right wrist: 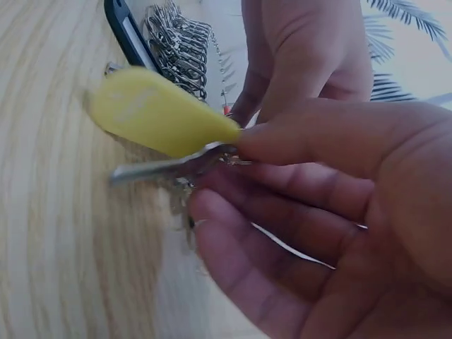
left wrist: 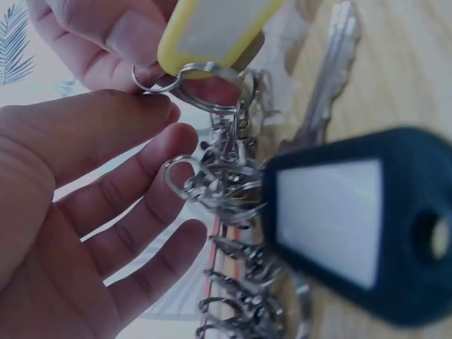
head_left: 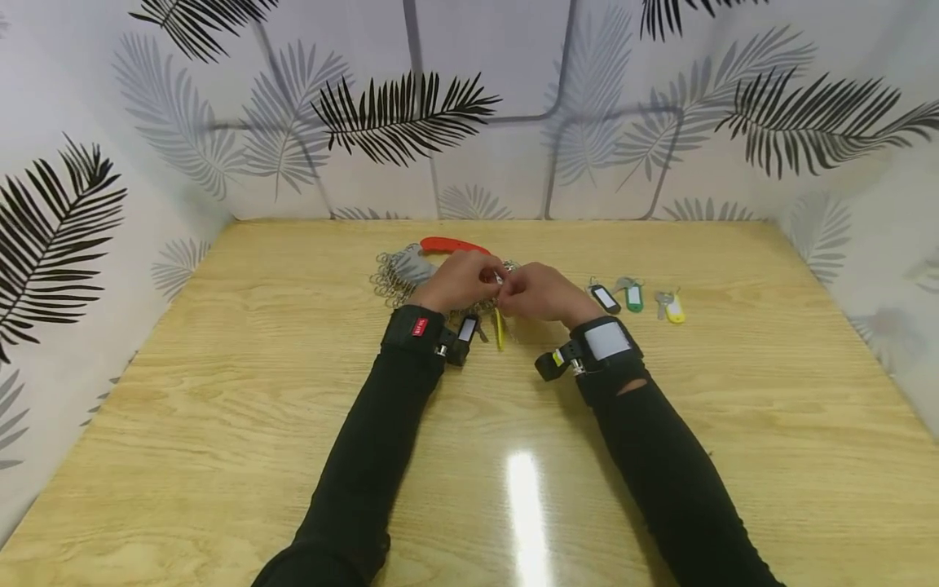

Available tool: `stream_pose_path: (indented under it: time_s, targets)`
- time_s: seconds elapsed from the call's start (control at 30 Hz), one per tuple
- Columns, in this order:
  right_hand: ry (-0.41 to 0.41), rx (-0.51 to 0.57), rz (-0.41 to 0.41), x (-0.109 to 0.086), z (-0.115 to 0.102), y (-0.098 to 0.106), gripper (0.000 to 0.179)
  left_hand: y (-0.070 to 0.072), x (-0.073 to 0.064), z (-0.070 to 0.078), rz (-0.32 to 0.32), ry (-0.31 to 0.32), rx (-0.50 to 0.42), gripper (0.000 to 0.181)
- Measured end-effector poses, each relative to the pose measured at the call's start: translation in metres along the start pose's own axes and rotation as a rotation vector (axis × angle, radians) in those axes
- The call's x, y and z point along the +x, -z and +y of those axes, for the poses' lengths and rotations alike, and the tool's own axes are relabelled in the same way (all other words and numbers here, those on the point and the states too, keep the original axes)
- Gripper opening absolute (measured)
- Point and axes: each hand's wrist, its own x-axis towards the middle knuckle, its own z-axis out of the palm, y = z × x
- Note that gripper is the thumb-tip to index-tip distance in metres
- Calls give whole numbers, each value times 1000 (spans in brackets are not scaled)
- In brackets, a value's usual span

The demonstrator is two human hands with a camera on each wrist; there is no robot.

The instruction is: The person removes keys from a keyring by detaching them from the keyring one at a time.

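Both hands meet over a cluster of metal clasps and rings near the table's far side. My left hand (head_left: 460, 281) pinches a thin metal ring (left wrist: 157, 88) between thumb and forefinger, its other fingers loosely bent beside the clasps (left wrist: 233, 191). My right hand (head_left: 539, 293) has thumb and fingers closed at the ringed end of a yellow key tag (right wrist: 159, 113). A silver key (right wrist: 159, 169) hangs along with that tag. A black key tag (left wrist: 328, 219) with a white label and its own key dangles from the cluster, close to the left wrist.
Behind the hands lie a red curved strip (head_left: 453, 244) and a grey piece (head_left: 411, 265) fringed with rings. To the right on the wooden table (head_left: 293, 391) are a black tag (head_left: 605, 299), a green tag (head_left: 634, 297) and another yellow tag (head_left: 675, 308), with keys.
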Motion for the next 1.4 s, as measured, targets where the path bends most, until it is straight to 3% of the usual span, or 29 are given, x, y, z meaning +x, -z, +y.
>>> stream_pose_path:
  time_s: [0.27, 0.47, 0.57, 0.87, 1.07, 1.4]
  targets:
    - [-46, 257, 102, 4, 10, -6, 17, 8, -6, -5, 58, 10, -38, 19]
    - [-88, 367, 215, 6, 15, -6, 19, 9, -5, -5, 61, -1, -75, 21]
    - [-100, 406, 235, 6, 14, -6, 20, 6, -4, -4, 50, -14, -70, 22]
    - [-52, 371, 268, 6, 12, -6, 18, 3, 0, 1, 68, -26, 40, 17]
    - [-64, 345, 292, 6, 12, -7, 17, 2, 0, 0, 84, -14, 48, 16]
    - [-94, 475, 284, 8, 12, -9, 18, 3, -1, -3, 38, -18, 6, 25]
